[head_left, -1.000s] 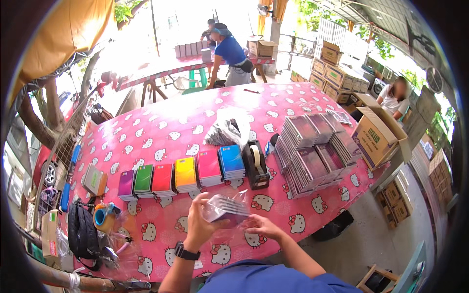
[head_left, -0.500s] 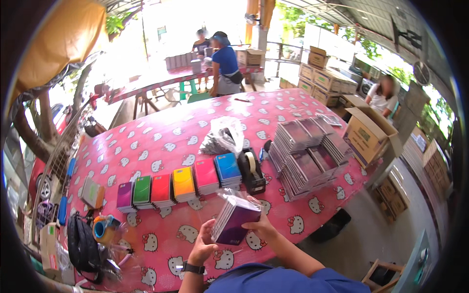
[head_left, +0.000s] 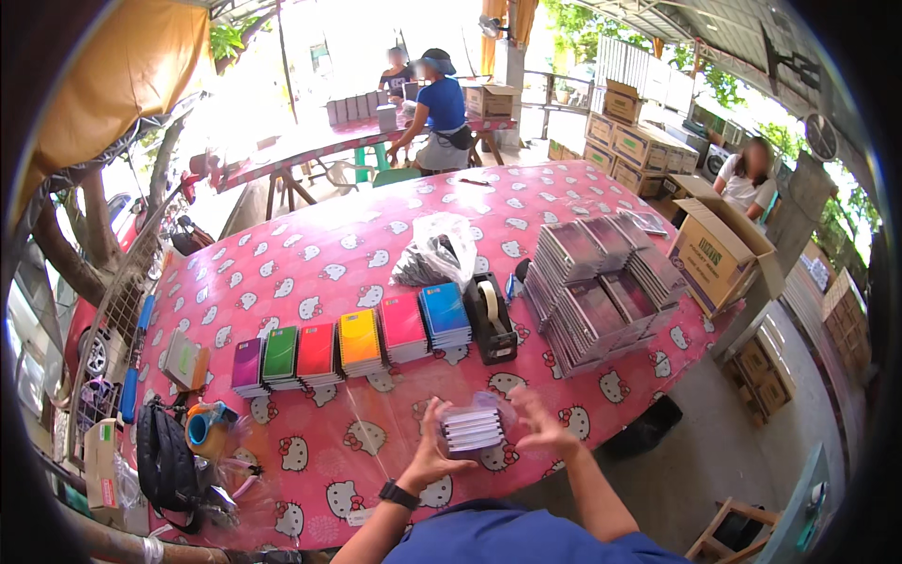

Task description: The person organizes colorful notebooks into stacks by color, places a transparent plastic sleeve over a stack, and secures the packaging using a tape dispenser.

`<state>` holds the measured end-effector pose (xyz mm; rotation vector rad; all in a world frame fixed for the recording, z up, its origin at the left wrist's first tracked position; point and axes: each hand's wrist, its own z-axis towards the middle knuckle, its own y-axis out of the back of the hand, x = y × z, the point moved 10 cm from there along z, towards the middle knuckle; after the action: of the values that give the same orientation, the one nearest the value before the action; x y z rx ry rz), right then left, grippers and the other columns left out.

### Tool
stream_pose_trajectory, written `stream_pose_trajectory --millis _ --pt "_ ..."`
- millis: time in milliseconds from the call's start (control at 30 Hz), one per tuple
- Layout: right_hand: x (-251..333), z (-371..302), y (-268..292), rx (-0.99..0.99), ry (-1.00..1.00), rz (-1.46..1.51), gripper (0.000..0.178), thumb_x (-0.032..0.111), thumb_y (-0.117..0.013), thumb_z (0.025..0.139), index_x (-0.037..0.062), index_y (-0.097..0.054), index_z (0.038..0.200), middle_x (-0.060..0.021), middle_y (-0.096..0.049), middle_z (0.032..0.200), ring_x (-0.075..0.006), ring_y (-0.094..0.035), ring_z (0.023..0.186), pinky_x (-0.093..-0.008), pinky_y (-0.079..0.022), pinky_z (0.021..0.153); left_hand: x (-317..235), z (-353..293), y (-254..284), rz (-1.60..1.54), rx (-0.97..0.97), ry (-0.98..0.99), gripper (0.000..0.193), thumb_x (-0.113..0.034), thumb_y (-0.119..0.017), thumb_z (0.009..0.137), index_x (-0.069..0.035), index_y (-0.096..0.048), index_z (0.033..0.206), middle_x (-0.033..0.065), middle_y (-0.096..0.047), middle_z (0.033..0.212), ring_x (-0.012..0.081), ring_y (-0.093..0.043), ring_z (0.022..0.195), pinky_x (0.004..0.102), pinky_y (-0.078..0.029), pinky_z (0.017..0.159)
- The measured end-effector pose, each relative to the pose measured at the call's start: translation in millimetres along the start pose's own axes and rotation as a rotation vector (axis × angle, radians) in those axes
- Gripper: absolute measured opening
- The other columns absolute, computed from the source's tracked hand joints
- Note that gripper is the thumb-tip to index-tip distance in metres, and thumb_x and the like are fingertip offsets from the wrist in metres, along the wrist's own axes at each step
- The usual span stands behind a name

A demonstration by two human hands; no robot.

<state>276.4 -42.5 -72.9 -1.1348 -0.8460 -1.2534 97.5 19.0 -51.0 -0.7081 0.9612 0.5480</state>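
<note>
Far left of the pink cartoon-cat-print bench: black bag, blue-orange tape roll, one small green-orange booklet lying loose.

Next along, six stacks of spiral notebooks in a row – purple, green, red, orange-yellow, pink, blue. One stack per colour, close side by side.

Centre front, just above the near bench edge: left hand, watch on wrist, grip closed round the left end of a small stack of spiral notebooks in a clear plastic sleeve. Right hand w/ fingers spread wide, touching the sleeve's right side, not clamped.

Handling, my read: bundle's light, stiff as a block, but the film is slick and crinkly – notebooks could slide out the open end. Best hold is across the short ends, thumb on top, fingers under; avoid pinching loose film alone. Exact count inside: can't tell, edges too small.

Behind it: one black tape dispenser, one crumpled clear plastic bag.

Right: grey wrapped notebook packs piled in approx. six overlapping stacks, exact no. unclear. One open brown cardboard box past the bench edge.
</note>
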Motion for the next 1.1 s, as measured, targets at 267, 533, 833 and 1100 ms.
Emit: stream_pose_trajectory --millis 267,533,833,1100 --pt "-9.8 24.4 -59.3 0.06 -0.026 -0.436 0.091 0.003 -0.075 0.063 0.0037 -0.024 0.138 -0.0094 -0.04 0.129 -0.0191 -0.041 0.119 -0.0319 -0.034 0.101 19.1 18.5 5.9 0.077 0.051 0.125 0.078 -0.004 -0.082 0.062 -0.007 -0.037 0.125 0.0082 -0.053 0.114 0.0163 -0.053 0.106 0.0335 -0.045 0.092" --pt "66.3 69.5 -34.4 -0.133 -0.056 -0.536 0.068 0.034 -0.073 0.072 0.0058 -0.046 0.127 -0.0086 -0.054 0.114 -0.0207 -0.049 0.102 -0.0351 -0.04 0.088 -70.6 67.8 39.5 0.416 -0.309 0.031 0.056 -0.011 -0.071 0.073 -0.006 -0.047 0.123 0.0082 -0.061 0.096 0.0178 -0.059 0.091 0.0302 -0.047 0.078" --pt "107.9 54.0 2.1 -0.336 -0.003 -0.507 0.011 0.01 -0.063 0.082 0.0027 -0.066 0.089 -0.0027 -0.062 0.076 -0.0076 -0.057 0.07 -0.0226 -0.047 0.062 -161.3 76.3 -6.3 1.026 -0.072 -0.239 0.038 -0.014 -0.074 0.069 -0.01 -0.062 0.105 0.0034 -0.064 0.09 0.0175 -0.058 0.09 0.0356 -0.04 0.085" --pt "44.0 22.4 -68.2 0.231 0.027 -0.778 0.039 0.015 -0.069 0.066 0.0129 -0.066 0.106 0.0 -0.059 0.116 -0.024 -0.039 0.115 -0.0393 -0.026 0.102 -138.0 53.9 -18.2 1.141 0.211 -0.334 0.008 -0.015 -0.071 0.069 -0.013 -0.066 0.076 0.0005 -0.063 0.081 0.0179 -0.056 0.095 0.0451 -0.023 0.102"
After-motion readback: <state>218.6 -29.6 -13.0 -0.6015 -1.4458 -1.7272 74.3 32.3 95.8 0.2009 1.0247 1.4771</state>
